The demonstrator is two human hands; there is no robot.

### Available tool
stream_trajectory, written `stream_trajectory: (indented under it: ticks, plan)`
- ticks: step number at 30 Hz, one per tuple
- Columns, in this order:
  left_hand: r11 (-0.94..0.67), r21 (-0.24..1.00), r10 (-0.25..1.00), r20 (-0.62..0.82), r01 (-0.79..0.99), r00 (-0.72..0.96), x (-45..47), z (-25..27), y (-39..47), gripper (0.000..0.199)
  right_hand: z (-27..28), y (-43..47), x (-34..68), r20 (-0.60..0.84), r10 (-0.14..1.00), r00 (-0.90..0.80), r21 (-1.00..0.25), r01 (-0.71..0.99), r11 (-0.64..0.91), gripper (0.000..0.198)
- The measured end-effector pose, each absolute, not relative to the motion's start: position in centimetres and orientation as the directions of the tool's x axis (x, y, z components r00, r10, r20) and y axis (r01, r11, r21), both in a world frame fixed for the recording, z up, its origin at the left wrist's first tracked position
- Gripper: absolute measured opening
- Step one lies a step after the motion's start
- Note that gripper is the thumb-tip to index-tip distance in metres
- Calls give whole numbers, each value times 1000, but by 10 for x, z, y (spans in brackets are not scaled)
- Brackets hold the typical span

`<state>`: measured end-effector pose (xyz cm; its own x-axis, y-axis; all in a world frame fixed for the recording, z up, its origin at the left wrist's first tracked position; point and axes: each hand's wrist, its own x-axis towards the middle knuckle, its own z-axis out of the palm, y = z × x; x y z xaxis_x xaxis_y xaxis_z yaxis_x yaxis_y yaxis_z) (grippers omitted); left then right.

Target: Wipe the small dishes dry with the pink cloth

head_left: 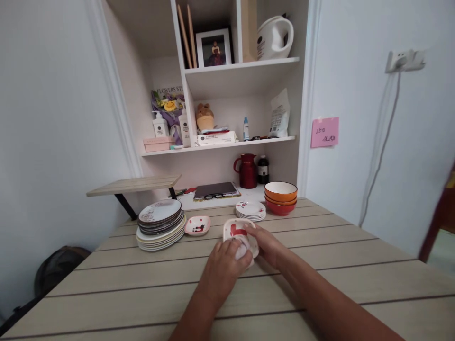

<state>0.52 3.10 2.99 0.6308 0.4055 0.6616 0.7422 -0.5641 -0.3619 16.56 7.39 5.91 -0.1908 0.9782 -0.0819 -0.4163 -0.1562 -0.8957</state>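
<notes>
My right hand grips the right rim of a small white square bowl with a red pattern inside, its thumb over the edge. The bowl is tilted toward me above the table. In my left hand is a bunched white cloth, pressed against the inside of the bowl; the fingers are wrapped round it and hide part of it. To the left, a similar small bowl with a pink rim and a black and red print sits on the table.
Stacked plates stand at the left of the wooden table, under a raised wooden shelf. Behind the bowl are small flowered plates and stacked orange and red bowls. A red jug and a laptop lie farther back.
</notes>
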Motion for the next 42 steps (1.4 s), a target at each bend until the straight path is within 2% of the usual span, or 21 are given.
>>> stream_trajectory:
  ticks: [3,7,12,16,20,23,26,28,30,33,36,39,42]
  plan:
    - [-583,-369,400,644,724,651,6,33,31,24,61,81,181,-113,960,-255,-944,-274,-184,20]
    - [-586,-436,330,642,683,692,6,34,30,22,62,80,188,-195,939,-284,-966,-111,-234,26]
    - [-522,-453,293,701,723,650,4,32,30,18,59,71,179,-120,889,-441,-911,-308,-276,34]
    - [-462,-454,304,726,762,617,3,29,31,20,60,68,173,-135,844,-518,-797,-450,-404,29]
    - [-381,-389,326,793,839,515,3,27,33,23,65,62,162,-57,785,-616,-686,-548,-479,33]
    - [-352,-375,315,815,857,486,2,27,32,29,65,54,145,-42,837,-546,-652,-620,-437,28]
    - [-386,-401,292,801,831,523,3,27,31,32,63,48,131,-93,942,-321,-695,-657,-293,17]
    - [-414,-411,285,789,812,545,5,27,31,32,63,49,129,-54,979,-196,-773,-612,-165,17]
    - [-431,-404,299,780,807,550,8,27,32,33,65,52,135,-12,981,-194,-846,-521,-113,20]
    - [-460,-407,316,756,789,574,11,27,32,33,70,60,155,-86,947,-309,-922,-335,-193,29]
    - [-518,-432,328,696,738,638,12,28,30,30,72,68,178,-188,929,-318,-950,-180,-253,31]
    - [-568,-436,345,645,698,682,11,31,26,26,71,75,196,-224,912,-344,-961,-77,-266,25]
    - [-586,-463,309,630,665,712,9,33,23,25,68,79,204,-224,885,-409,-962,-53,-268,24]
